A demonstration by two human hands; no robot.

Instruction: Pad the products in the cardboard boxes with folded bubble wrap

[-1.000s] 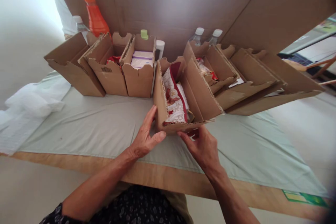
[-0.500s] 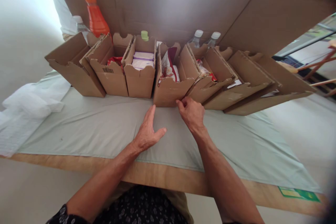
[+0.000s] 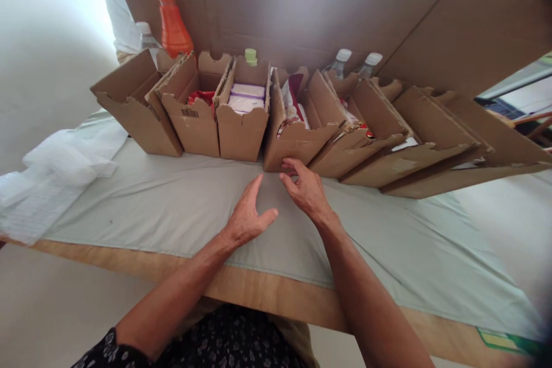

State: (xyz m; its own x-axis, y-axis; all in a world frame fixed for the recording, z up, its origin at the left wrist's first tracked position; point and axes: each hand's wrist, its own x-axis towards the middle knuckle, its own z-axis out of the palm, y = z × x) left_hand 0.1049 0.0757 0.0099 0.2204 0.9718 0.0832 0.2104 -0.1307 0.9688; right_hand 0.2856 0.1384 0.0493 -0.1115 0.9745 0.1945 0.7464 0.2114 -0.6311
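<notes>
My left hand hovers over the pale green cloth, thumb and fingers apart, with nothing in it. Opposite it, my right hand has loosely curved, parted fingers, and its fingertips are at the lower front of the middle cardboard box; I cannot tell whether they touch it. That box holds a dark red and white packet. Left of it stands a cardboard box with white and purple packs. On its right, another cardboard box leans slightly and has packets inside.
More open cardboard boxes continue the row both ways. Behind them are an orange bottle, clear white-capped bottles and a tall cardboard panel. White plastic wrap lies at the left on the cloth. The wooden table edge is nearest me.
My right hand has opened from a closed pinch at the middle box's lower right corner and shifted left along its front. My left hand stays much the same. The view has turned slightly.
</notes>
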